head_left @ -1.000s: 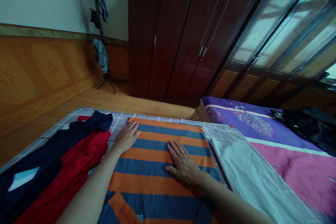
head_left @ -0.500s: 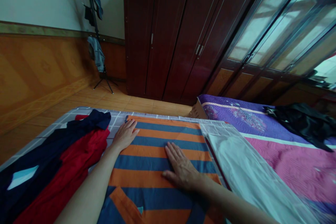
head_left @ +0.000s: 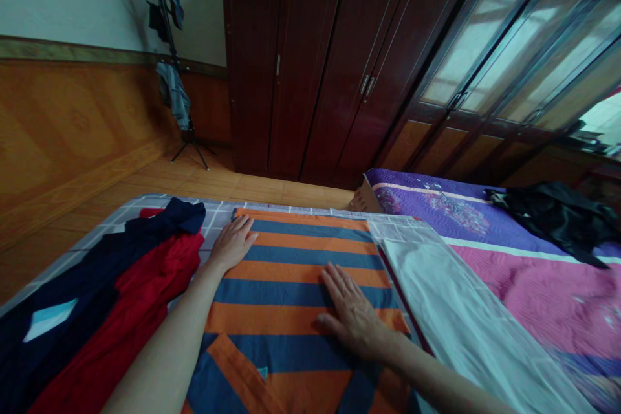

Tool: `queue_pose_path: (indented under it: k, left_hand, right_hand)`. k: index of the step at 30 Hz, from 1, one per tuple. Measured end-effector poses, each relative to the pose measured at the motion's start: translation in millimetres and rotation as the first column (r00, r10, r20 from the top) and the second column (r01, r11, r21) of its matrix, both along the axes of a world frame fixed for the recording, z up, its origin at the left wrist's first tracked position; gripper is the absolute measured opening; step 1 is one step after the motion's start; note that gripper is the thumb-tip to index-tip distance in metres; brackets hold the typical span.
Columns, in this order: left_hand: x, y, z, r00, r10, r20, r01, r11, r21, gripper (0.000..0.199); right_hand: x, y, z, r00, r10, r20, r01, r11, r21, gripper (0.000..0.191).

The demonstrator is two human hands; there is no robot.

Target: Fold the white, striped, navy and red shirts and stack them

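Observation:
An orange and blue striped shirt (head_left: 291, 291) lies spread out in front of me, with a sleeve folded inward near the bottom of the view. My left hand (head_left: 233, 242) rests flat on its far left edge, fingers extended. On the right half of the shirt is my right hand (head_left: 354, 317), palm down with the fingers stretched out. Neither hand grips anything. Left of the shirt lie a navy garment (head_left: 104, 265) and a red garment (head_left: 155, 284), partly overlapping. A pale, whitish cloth (head_left: 451, 297) stretches along the shirt's right side.
Beneath the clothes is a checked cover (head_left: 114, 223). To the right a purple and pink bedspread (head_left: 509, 278) carries a black garment (head_left: 557, 217). Beyond stand a dark red wardrobe (head_left: 310, 77), a coat stand (head_left: 171, 39) and a glass-fronted cabinet (head_left: 485, 39).
My right hand has slid to the right and slightly nearer across the striped shirt. My left hand stays at the shirt's left edge. The view has shifted slightly.

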State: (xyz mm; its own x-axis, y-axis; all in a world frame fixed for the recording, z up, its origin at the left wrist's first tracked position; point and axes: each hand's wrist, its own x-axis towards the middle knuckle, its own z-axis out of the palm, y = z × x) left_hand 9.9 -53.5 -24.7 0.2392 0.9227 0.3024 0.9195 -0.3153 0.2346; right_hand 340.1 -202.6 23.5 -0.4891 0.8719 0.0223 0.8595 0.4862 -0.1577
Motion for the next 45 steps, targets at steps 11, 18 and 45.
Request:
queue_pose_path:
  k: [11,18,45]
  left_hand:
    - [1,-3,4.0,1.0,0.006,0.03,-0.006,1.0,-0.002,0.047]
    - [1,-1,2.2,0.998,0.013,0.065,-0.013,1.0,-0.009,0.045]
    - [0,1,1.8,0.998,0.019,0.065,-0.016,0.999,-0.049,0.049]
  right_hand:
    - [-36,57,2.5,0.999,0.052,0.006,-0.052,0.998,0.029,0.076]
    - [-21,107,14.4,0.945,-0.323,0.046,0.316,0.941,0.12,0.066]
    - [-80,130,-7.4,0.997,-0.042,0.07,0.034,0.993,0.111,0.07]
